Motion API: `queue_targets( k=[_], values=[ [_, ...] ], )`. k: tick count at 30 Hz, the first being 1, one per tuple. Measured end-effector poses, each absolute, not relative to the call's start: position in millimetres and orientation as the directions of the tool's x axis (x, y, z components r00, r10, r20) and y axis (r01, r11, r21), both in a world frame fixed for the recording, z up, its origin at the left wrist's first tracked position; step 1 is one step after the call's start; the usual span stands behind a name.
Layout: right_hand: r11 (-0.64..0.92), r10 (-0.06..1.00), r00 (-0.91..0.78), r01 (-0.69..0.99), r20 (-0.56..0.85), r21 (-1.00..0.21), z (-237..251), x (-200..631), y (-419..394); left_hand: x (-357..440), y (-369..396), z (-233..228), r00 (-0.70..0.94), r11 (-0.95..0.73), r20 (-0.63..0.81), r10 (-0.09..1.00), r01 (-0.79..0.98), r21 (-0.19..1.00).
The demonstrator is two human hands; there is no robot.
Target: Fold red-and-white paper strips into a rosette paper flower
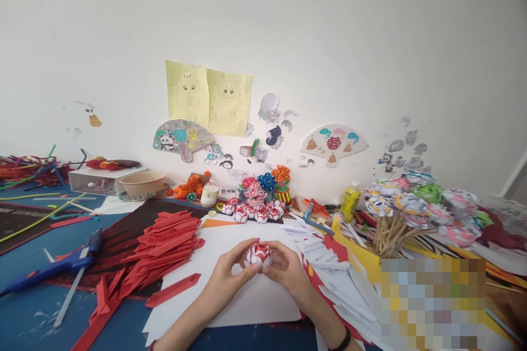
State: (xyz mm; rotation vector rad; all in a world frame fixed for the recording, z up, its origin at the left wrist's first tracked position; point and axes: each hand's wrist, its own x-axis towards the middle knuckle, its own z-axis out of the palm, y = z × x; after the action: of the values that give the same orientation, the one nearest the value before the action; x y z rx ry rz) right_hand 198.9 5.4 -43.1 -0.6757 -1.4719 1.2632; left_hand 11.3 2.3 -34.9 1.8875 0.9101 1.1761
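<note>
Between my two hands sits a red-and-white folded paper flower [259, 255], held over a sheet of white paper [251, 307]. My left hand [234, 266] curls around its left side, thumb at the front. From the right, my right hand [284, 269] closes on it the same way, and the thumbs nearly meet below the petals. A pile of folded red paper strips [164, 247] lies left of my hands, with one red strip [173, 290] apart on the white sheet. To the right spread folded white paper strips [337, 274]. Several finished red-and-white flowers [261, 213] stand in a cluster behind.
A blue glue gun [78, 260] with a glue stick lies at the left. Behind are a round tan bowl [142, 185], a white box [99, 178] and a yellow bottle [349, 203]. Paper flowers on sticks [395, 214] crowd the right. A blurred patch covers the lower right.
</note>
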Motion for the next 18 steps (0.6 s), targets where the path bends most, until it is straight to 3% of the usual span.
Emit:
queue_targets(
  k=[8,18],
  values=[
    [0.315,0.883,-0.316,-0.154,0.348,-0.937,-41.8,200.9,2.2,14.1,1.2,-39.2,0.264,-0.537,0.48,0.836,0.221,0.814],
    [0.421,0.856,-0.281,-0.104,0.433,-0.901,-37.3,200.6,1.6,13.8,-3.4,-33.6,0.313,-0.599,0.54,0.781,0.133,0.789]
  ],
)
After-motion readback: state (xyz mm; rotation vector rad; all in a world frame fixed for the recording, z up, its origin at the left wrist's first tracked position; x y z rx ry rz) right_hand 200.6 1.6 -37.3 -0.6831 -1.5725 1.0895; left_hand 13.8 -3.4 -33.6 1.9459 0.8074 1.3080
